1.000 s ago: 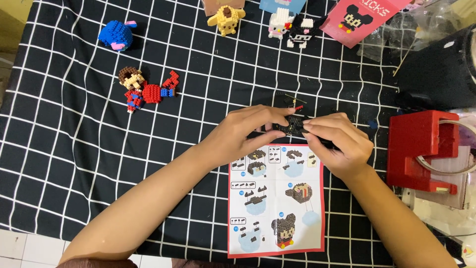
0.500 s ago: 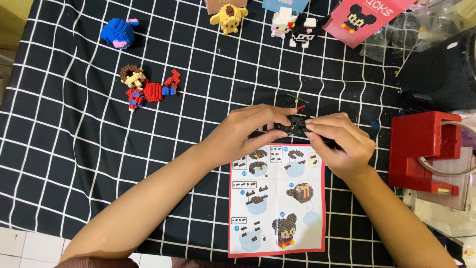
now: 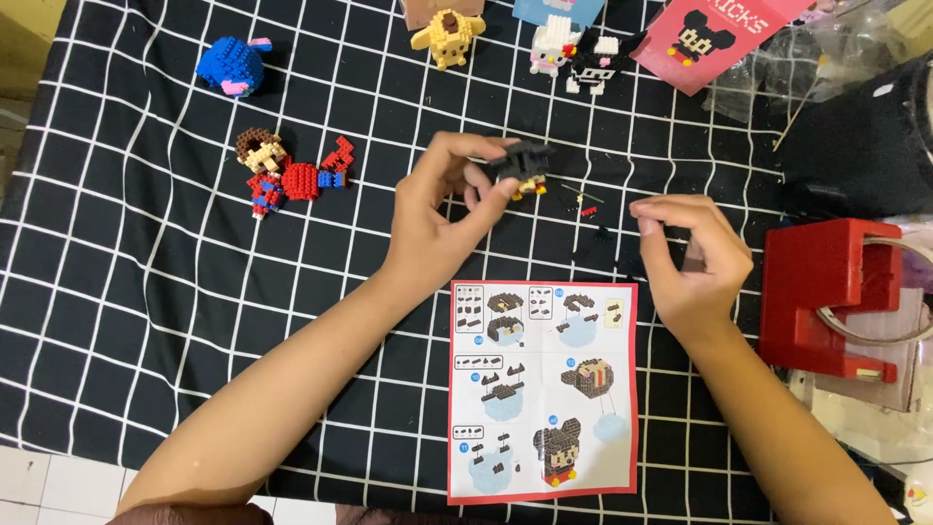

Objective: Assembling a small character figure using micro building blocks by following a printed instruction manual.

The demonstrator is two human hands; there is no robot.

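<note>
Our hands have come apart since a moment ago, when both were pressed together over the small black brick assembly (image 3: 515, 167): now our left hand (image 3: 442, 209) alone pinches it between thumb and fingers, lifted above the checked cloth (image 3: 146, 292) just beyond the instruction sheet (image 3: 542, 389). Our right hand (image 3: 692, 258) has drawn off to the side, its fingertips curled together as if nipping something tiny, though we cannot tell whether a piece is there. We judge one fitting done and another being readied, with loose bits (image 3: 586, 206) lying between the hands.

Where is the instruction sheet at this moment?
In the head view, the instruction sheet lies flat on the checked cloth, bottom centre, between the person's forearms and just below both hands.
</note>
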